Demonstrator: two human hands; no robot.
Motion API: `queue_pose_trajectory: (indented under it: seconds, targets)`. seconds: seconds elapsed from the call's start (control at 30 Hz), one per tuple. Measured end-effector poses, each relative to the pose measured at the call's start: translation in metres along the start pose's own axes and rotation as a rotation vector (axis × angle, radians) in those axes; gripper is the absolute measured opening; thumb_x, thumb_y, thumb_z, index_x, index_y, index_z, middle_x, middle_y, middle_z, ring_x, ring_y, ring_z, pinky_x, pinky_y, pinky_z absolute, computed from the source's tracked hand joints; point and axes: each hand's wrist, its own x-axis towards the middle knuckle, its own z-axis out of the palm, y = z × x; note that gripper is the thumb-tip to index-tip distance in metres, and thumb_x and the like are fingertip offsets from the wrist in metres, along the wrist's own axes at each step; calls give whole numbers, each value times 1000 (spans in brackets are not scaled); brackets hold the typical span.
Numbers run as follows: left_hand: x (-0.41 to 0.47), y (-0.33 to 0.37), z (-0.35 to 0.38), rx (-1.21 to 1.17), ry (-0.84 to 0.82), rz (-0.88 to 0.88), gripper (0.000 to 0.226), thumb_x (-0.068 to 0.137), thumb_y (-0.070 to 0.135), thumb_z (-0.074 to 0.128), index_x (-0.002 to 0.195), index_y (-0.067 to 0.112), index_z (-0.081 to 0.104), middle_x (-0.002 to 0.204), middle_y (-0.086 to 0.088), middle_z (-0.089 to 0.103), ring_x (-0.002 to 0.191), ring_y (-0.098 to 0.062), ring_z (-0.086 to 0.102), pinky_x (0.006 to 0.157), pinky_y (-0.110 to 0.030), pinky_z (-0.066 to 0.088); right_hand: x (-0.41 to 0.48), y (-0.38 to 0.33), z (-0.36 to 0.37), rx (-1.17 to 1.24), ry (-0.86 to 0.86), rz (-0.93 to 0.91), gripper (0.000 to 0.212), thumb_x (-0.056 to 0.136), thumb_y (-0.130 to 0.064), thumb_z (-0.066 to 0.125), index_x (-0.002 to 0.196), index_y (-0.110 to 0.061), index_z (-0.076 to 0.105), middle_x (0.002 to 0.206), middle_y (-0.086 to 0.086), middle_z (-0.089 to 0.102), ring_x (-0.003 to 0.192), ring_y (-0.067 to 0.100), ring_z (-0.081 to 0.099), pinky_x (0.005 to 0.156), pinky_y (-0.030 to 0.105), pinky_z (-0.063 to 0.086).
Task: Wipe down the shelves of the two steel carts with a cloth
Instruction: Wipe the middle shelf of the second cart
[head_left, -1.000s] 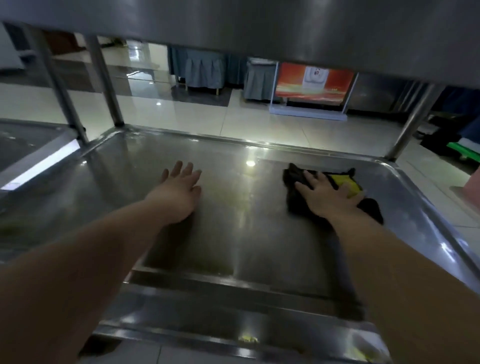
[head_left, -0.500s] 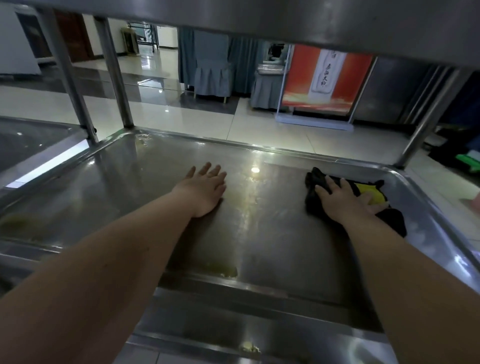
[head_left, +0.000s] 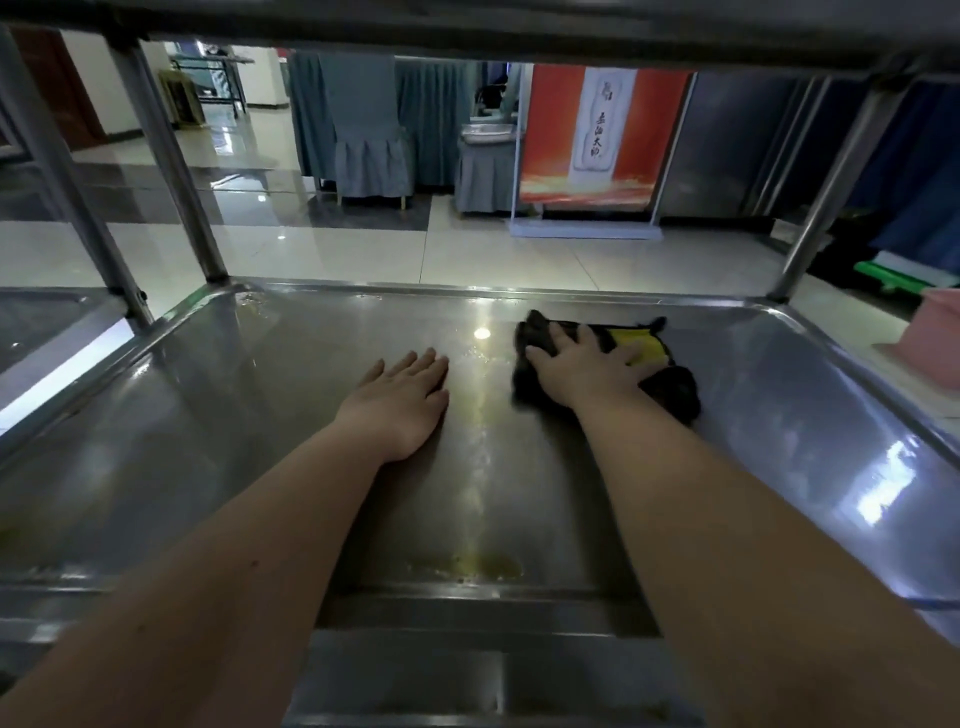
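Observation:
A steel cart shelf (head_left: 810, 415) fills the view, with another shelf overhead. My right hand (head_left: 582, 366) presses flat on a black and yellow cloth (head_left: 670, 387) at the shelf's far right of centre. Flat on the bare steel just left of the cloth lies my left hand (head_left: 402, 402), its fingers straight. A yellowish smear (head_left: 483, 566) sits near the front rim. The second cart's shelf (head_left: 36, 322) shows at the left edge.
Steel posts (head_left: 171, 166) stand at the far left corner and another post (head_left: 826, 192) at the far right. Beyond the cart lie a tiled floor, a covered chair (head_left: 366, 135), an orange banner (head_left: 602, 135) and a pink bin (head_left: 935, 338).
My right hand has slid the cloth leftwards, closer to my left hand and a little farther back. The view has lowered and tilted up, showing more of the room.

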Motion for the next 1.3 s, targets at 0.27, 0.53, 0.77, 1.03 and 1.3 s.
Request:
queue_pose_trajectory:
  seconds: [0.27, 0.53, 0.77, 1.03, 1.3]
  targets:
    - [2, -4, 1, -36, 27, -5, 56, 102, 32, 21, 154, 22, 4, 161, 6, -2, 147, -7, -1, 119, -33, -1, -13, -11, 15, -63, 8, -236, 60, 90, -73, 18, 147, -57, 11, 162, -16, 2, 146, 43, -3, 106, 73, -10]
    - [4, -4, 7, -21, 57, 0, 56, 101, 32, 19, 154, 22, 7, 162, 5, -1, 148, -10, 0, 119, -36, -2, -13, 141, -23, -30, -8, 245, 62, 92, -71, 12, 151, -50, 6, 163, -7, -4, 147, 40, -7, 109, 71, -5]
    - [1, -3, 3, -27, 53, -2, 55, 102, 30, 21, 154, 21, 8, 162, 4, 2, 148, -10, 1, 119, -36, -1, -62, -16, 24, -100, 35, -101, 69, 85, -78, 11, 148, -53, 2, 163, -13, -4, 143, 51, -5, 92, 78, -17]
    - [-1, -1, 0, -71, 92, 3, 55, 100, 24, 24, 154, 22, 15, 162, 4, 8, 148, -10, 5, 120, -36, 1, -79, 9, 21, -105, 40, -203, 68, 82, -82, 12, 145, -59, 3, 161, -19, 0, 145, 44, -3, 101, 74, -14]
    - [-2, 0, 3, -5, 110, 3, 54, 99, 22, 23, 152, 18, 18, 162, 2, 9, 148, -14, 8, 119, -39, 4, -98, 62, 0, -32, 29, 149, 67, 88, -78, 12, 148, -53, -4, 162, -14, -8, 145, 46, -7, 104, 75, -11]
